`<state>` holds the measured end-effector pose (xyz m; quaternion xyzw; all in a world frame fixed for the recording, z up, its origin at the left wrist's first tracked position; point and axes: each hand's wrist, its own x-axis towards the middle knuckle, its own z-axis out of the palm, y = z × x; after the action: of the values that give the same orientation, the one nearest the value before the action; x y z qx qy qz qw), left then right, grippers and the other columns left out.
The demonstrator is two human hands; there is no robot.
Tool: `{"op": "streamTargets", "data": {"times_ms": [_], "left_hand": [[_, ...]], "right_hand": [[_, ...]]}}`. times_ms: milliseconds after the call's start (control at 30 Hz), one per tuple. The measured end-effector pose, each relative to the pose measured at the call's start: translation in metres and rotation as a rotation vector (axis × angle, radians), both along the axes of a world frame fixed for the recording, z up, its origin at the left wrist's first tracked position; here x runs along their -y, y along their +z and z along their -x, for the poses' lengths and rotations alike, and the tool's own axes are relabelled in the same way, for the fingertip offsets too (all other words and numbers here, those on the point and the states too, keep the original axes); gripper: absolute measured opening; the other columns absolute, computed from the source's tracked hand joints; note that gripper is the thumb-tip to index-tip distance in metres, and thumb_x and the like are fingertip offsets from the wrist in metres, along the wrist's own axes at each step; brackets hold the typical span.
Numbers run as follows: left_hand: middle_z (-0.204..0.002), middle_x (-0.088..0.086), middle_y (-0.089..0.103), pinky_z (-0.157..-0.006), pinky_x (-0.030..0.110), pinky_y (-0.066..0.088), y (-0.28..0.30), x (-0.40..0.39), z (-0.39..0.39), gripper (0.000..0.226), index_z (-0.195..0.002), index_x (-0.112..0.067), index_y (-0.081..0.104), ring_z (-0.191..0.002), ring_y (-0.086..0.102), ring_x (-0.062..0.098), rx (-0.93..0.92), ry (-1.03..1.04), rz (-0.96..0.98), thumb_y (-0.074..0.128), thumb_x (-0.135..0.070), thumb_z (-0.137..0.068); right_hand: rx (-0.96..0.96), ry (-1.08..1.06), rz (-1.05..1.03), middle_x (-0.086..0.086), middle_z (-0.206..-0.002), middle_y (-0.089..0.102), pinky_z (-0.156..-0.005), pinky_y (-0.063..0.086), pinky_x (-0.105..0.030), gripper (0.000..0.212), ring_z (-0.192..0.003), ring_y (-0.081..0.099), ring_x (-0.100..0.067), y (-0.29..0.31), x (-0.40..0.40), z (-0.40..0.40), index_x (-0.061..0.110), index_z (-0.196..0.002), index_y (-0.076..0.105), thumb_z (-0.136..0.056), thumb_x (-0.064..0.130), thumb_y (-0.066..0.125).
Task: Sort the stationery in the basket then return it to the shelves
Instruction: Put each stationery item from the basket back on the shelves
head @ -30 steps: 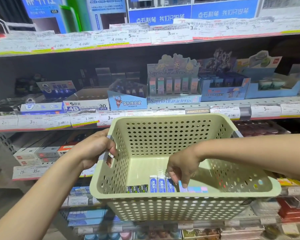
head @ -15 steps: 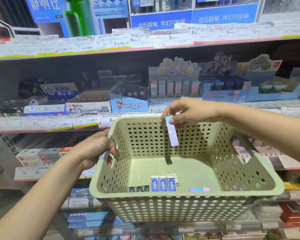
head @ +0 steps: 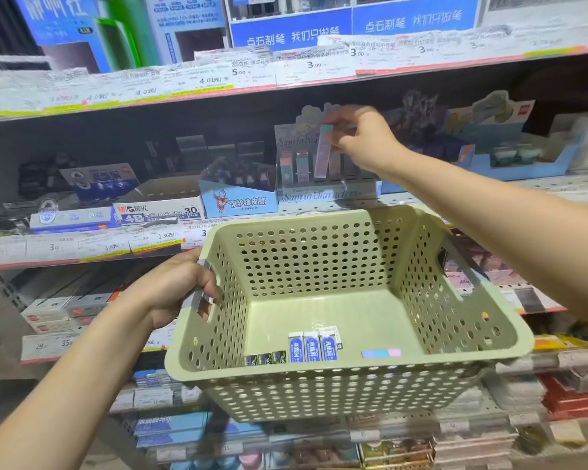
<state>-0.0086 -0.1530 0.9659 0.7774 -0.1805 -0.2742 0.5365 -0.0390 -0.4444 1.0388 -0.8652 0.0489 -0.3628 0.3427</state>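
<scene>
At the middle shelf [head: 421, 205], the right hand [head: 360, 137] pinches 1 long pastel eraser [head: 322, 154] by its top end, fingers curled around it, so it hangs upright over the slots of the character display box [head: 326, 195]. Held that way, it seems lined up to drop in beside the matching upright erasers already there; how many those are is hard to tell through the blur, though at least 3 show. The left hand [head: 180, 290] grips the handle on the left wall of the green basket [head: 319, 378], fingers wrapped through the opening, probably to keep it level and close under the shelf while the other hand works.

Down in the basket, along its near wall, lie 3 blue-wrapped erasers [head: 314, 347] side by side, 3 small dark erasers [head: 264, 359] just left of them, and 1 pastel eraser [head: 381, 353] lying flat to the right, apart from the rest. By that count, 7 pieces remain to be shelved.
</scene>
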Motion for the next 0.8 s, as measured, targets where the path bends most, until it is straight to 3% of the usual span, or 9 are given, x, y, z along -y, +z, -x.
{"op": "streamTargets", "data": {"times_ms": [67,167,233,333,400,467,633,700,800], "left_hand": [[-0.044,0.003,0.056,-0.034,0.022,0.041,0.000,0.000,-0.001,0.032,-0.086,-0.007,0.054,-0.036,0.054,0.017,-0.002,-0.001,0.010,0.046,0.015,-0.063],[-0.051,0.006,0.057,-0.044,0.026,0.042,-0.001,-0.001,-0.001,0.045,-0.088,-0.007,0.055,-0.043,0.055,0.021,0.006,-0.010,0.018,0.049,0.005,-0.044],[-0.055,0.008,0.058,-0.045,0.026,0.042,-0.001,-0.002,-0.001,0.046,-0.088,-0.007,0.057,-0.045,0.056,0.021,0.005,-0.006,0.025,0.049,0.005,-0.044],[-0.050,0.005,0.059,-0.038,0.023,0.042,-0.002,-0.002,-0.001,0.040,-0.090,-0.008,0.057,-0.041,0.056,0.019,-0.006,-0.006,0.034,0.050,0.009,-0.055],[-0.054,0.008,0.060,-0.042,0.025,0.044,-0.003,-0.003,-0.004,0.046,-0.090,-0.009,0.058,-0.043,0.057,0.021,-0.006,-0.008,0.037,0.049,0.007,-0.048],[-0.060,0.011,0.061,-0.047,0.027,0.045,-0.004,-0.003,-0.005,0.042,-0.091,-0.009,0.058,-0.046,0.058,0.023,-0.008,-0.003,0.039,0.049,0.010,-0.054],[-0.065,0.013,0.061,-0.052,0.031,0.044,-0.004,-0.003,-0.006,0.052,-0.092,-0.009,0.058,-0.054,0.059,0.027,-0.003,-0.006,0.037,0.047,0.005,-0.043],[-0.070,0.016,0.060,-0.050,0.030,0.044,-0.003,-0.002,-0.007,0.047,-0.093,-0.009,0.058,-0.056,0.058,0.028,-0.007,-0.006,0.031,0.050,0.008,-0.050],[-0.074,0.018,0.057,-0.046,0.028,0.044,-0.003,-0.002,-0.008,0.045,-0.094,-0.009,0.057,-0.054,0.057,0.027,-0.007,-0.007,0.032,0.049,0.009,-0.053]], "right_hand": [[-0.001,-0.020,0.058,-0.007,-0.090,0.057,-0.084,0.053,-0.031,0.024,-0.082,0.056,-0.019,-0.002,0.002,-0.007,0.005,-0.108,0.065,-0.088,0.000,0.054],[-0.022,-0.018,0.097,-0.004,-0.094,0.056,-0.073,0.044,-0.012,0.024,-0.086,0.053,-0.015,-0.006,0.004,-0.013,0.005,-0.110,0.064,-0.089,0.000,0.053],[-0.043,-0.012,0.113,-0.006,-0.099,0.058,-0.070,0.041,-0.006,0.026,-0.089,0.052,-0.013,-0.008,0.005,-0.015,0.006,-0.113,0.063,-0.090,0.000,0.052],[-0.045,-0.021,0.135,-0.007,-0.103,0.058,-0.077,0.039,-0.012,0.027,-0.091,0.050,-0.012,-0.009,0.005,-0.016,0.005,-0.115,0.063,-0.092,0.000,0.051],[-0.046,-0.022,0.138,-0.005,-0.099,0.057,-0.084,0.043,-0.018,0.027,-0.090,0.050,-0.013,-0.008,0.005,-0.016,0.005,-0.115,0.063,-0.091,0.000,0.051],[-0.066,-0.025,0.135,-0.011,-0.102,0.060,-0.088,0.044,-0.023,0.025,-0.090,0.051,-0.014,-0.007,0.006,-0.018,0.004,-0.114,0.063,-0.091,0.001,0.052],[-0.078,-0.032,0.109,-0.020,-0.111,0.063,-0.074,0.038,-0.010,0.026,-0.087,0.047,-0.014,-0.003,0.003,-0.020,0.001,-0.114,0.063,-0.090,-0.001,0.052],[-0.113,-0.041,0.099,-0.014,-0.113,0.063,-0.077,0.040,-0.012,0.029,-0.089,0.046,-0.014,0.000,0.002,-0.020,0.002,-0.117,0.062,-0.091,-0.001,0.050],[-0.127,-0.042,0.091,-0.018,-0.118,0.062,-0.081,0.040,-0.012,0.029,-0.096,0.058,-0.026,0.000,0.002,-0.021,0.002,-0.118,0.062,-0.091,-0.001,0.051]]}}
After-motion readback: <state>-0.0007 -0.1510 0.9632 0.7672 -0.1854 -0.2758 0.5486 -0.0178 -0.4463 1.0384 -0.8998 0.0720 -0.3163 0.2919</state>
